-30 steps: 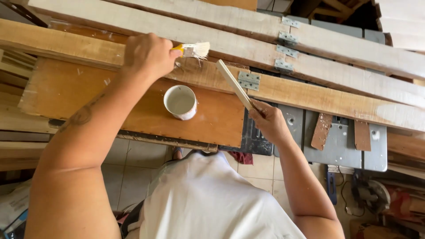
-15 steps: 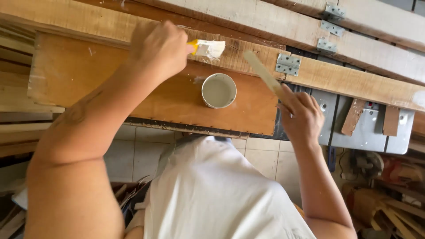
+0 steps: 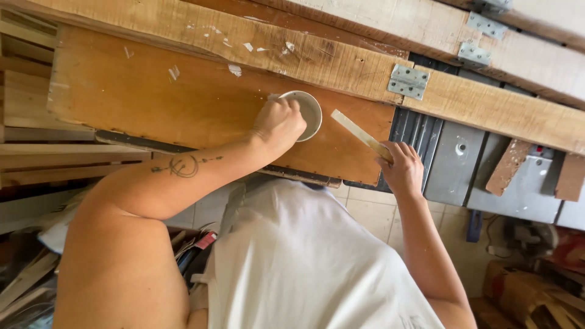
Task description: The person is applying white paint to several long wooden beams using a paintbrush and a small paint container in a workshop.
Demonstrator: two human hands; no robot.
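While my left hand (image 3: 279,122) has come down from the plank at the top of the frame to the small white cup (image 3: 306,113) in the middle, its fingers are curled tight and dipped over the cup's near rim; the brush they gripped half a second ago must be inside that fist, though from here I cannot see the bristles or the handle. That shift reads to me as a reload: the brushing on the long wooden plank (image 3: 304,52) has paused and more of the pale stuff in the cup is being picked up. The cup sits on the brown board (image 3: 183,97) that serves as my tabletop, just below the plank and left of the metal hinge (image 3: 408,81). My right hand (image 3: 402,167), right of centre, is clenched around the lower end of a thin pale wooden strip (image 3: 356,131), which angles up-left toward the cup without touching it, as before. Grey metal machine surface (image 3: 454,164) lies under that hand.
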